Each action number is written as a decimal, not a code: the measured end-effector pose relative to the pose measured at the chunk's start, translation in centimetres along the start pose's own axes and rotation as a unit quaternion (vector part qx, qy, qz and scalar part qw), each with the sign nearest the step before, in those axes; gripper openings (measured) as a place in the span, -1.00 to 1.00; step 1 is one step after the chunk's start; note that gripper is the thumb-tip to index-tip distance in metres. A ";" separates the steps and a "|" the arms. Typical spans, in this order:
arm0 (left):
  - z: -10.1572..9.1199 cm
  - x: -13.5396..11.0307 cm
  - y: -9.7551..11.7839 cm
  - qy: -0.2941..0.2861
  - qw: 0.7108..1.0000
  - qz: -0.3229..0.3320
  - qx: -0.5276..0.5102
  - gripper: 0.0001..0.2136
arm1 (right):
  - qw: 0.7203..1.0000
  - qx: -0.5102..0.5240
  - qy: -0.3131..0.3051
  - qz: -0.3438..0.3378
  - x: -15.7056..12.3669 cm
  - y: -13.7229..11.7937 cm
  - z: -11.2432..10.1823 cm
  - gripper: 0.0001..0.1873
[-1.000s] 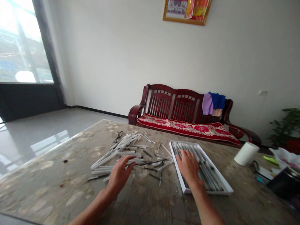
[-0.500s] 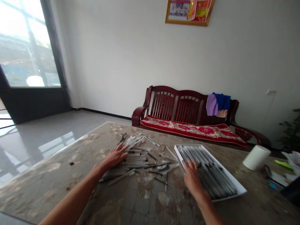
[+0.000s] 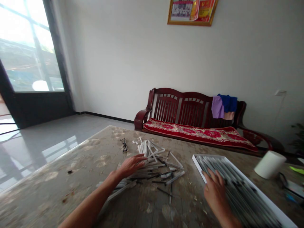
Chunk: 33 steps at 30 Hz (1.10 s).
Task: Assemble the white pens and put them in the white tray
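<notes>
My left hand (image 3: 131, 165) lies flat, fingers stretched, on a loose pile of whitish see-through pens or pen tubes (image 3: 152, 169), some with black parts. Several thin black pieces (image 3: 165, 192) lie scattered at the pile's right. A shallow white box (image 3: 258, 187) holds rows of similar pens (image 3: 244, 186) with dark tips. My right hand (image 3: 215, 189) is at the left side of this box, its fingers over the wall and above the pens, thumb outside. Motion blurs the pens in the box.
Behind the pile lies a pair of dark glasses (image 3: 123, 144) on the patterned table (image 3: 87, 164). A white paper roll (image 3: 270, 164) stands at the right, near a bright green item (image 3: 296, 170). Beyond the table is a red wooden bench (image 3: 171, 104).
The box has shifted right and nearer along with my right hand. My left hand has slid right over the pile, bunching the pens away from the glasses.
</notes>
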<state>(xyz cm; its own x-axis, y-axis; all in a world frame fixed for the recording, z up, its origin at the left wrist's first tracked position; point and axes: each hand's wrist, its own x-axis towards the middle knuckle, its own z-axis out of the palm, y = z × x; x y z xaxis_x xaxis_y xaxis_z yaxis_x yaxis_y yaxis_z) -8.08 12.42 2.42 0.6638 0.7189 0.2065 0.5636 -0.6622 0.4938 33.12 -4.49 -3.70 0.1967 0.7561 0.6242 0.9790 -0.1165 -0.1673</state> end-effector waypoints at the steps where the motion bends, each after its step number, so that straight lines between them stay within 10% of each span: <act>1: -0.5 0.8 -0.5 0.031 0.999 -0.007 -0.007 -0.54 | 1.000 0.014 -0.003 -0.008 0.6 -1.1 0.4 -0.53; 4: -1.7 4.4 -2.9 0.119 0.991 -0.049 0.036 -0.51 | 0.997 0.057 -0.032 -0.033 3.0 -5.3 3.1 -0.52; 9: -0.3 11.2 -7.0 0.066 0.980 -0.153 0.109 -0.49 | 0.995 0.047 -0.091 -0.015 7.1 -9.1 8.4 -0.46; 15: 3.3 14.6 -6.8 0.005 0.993 -0.077 0.093 -0.54 | 0.979 0.065 -0.188 -0.036 8.8 -9.8 9.1 -0.46; 26: 7.7 12.6 3.9 -0.058 0.995 0.083 0.012 -0.56 | 0.971 0.107 -0.211 -0.016 5.5 -9.8 5.1 -0.50; 30: 4.6 11.0 5.8 -0.073 0.994 0.076 -0.010 -0.46 | 0.970 0.135 -0.203 0.008 3.3 -8.2 2.7 -0.50; 33: 0.0 5.2 4.5 -0.091 0.994 0.058 -0.009 -0.31 | 0.963 0.168 -0.210 -0.016 1.3 -7.4 -0.1 -0.44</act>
<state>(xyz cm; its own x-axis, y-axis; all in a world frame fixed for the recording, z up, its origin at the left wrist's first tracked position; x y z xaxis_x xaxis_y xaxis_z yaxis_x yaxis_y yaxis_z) -2.06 13.21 5.73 0.8025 0.5870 0.1067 0.4711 -0.7332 0.4905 26.15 -2.69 -1.59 0.0590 0.9576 0.2819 0.8980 0.0724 -0.4339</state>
